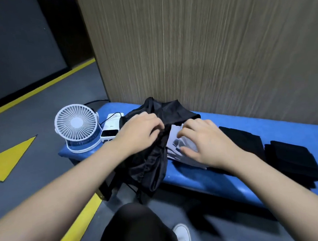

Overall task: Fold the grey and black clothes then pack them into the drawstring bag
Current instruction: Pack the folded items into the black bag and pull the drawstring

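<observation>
A black drawstring bag (pixel 154 165) lies crumpled on the left part of the blue bench (pixel 207 181), its lower end hanging over the front edge. My left hand (pixel 138 131) grips the bag's fabric near its mouth. My right hand (pixel 204 143) holds a folded grey garment (pixel 172 138) at the bag's opening, fingers curled over its top and thumb under its near edge. Two folded black garments lie to the right, one (pixel 242 140) beside my right wrist and another (pixel 294 158) further right near the bench's front edge.
A white desk fan (pixel 76 125) and a white power bank (pixel 110 131) with a cable stand on the bench's left end. A wood-grain wall panel (pixel 215 48) rises behind the bench. My knee (pixel 137 230) and white shoe (pixel 182 235) are below, on grey floor with yellow markings.
</observation>
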Available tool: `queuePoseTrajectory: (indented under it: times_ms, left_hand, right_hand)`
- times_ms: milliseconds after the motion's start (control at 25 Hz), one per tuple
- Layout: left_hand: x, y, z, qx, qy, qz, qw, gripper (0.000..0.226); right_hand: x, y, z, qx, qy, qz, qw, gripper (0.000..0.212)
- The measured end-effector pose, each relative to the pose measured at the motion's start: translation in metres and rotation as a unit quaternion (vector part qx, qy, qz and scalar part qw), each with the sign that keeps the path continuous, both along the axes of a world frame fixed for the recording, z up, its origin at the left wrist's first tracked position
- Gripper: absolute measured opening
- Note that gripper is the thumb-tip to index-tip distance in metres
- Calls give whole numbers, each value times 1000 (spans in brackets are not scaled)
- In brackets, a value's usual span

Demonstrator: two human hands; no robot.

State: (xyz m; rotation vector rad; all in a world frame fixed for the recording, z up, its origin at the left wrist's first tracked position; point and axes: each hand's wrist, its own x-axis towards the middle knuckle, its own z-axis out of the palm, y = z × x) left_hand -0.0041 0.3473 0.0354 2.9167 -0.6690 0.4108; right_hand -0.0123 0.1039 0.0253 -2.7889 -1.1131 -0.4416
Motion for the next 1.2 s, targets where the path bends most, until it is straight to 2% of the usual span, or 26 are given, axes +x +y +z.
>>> queuePoseTrajectory:
  times_ms: [160,240,400,600,720,800,1000,1120,1200]
  left_hand:
    - [20,29,-10,176,19,-74,981,20]
    - [32,36,-15,234,22,-115,965,28]
    - [47,34,-18,290,-10,-187,938,47]
    - [61,42,-26,387,-19,-275,880,58]
    - [73,45,-29,407,-20,-315,857,45]
    - [79,45,-23,407,-26,-306,860,35]
    - [92,74,-12,358,49,-218,907,62]
    - [96,94,-14,344,109,-152,920,69]
    - [101,101,-15,349,158,-83,920,63]
  right_hand:
    - [23,46,-11,-64,45,47,996,43]
    - [30,60,-21,-105,50,58,992,45]
    - [41,72,-31,-150,72,59,984,46]
    - [48,69,-33,-172,78,83,978,40]
    - [45,69,-36,-200,72,84,974,39]
    - [44,72,-34,-211,74,74,972,42]
    - [51,71,-34,-234,91,44,967,68]
    - [50,61,-37,-259,94,35,961,66]
    - [52,52,-36,-258,105,31,960,59]
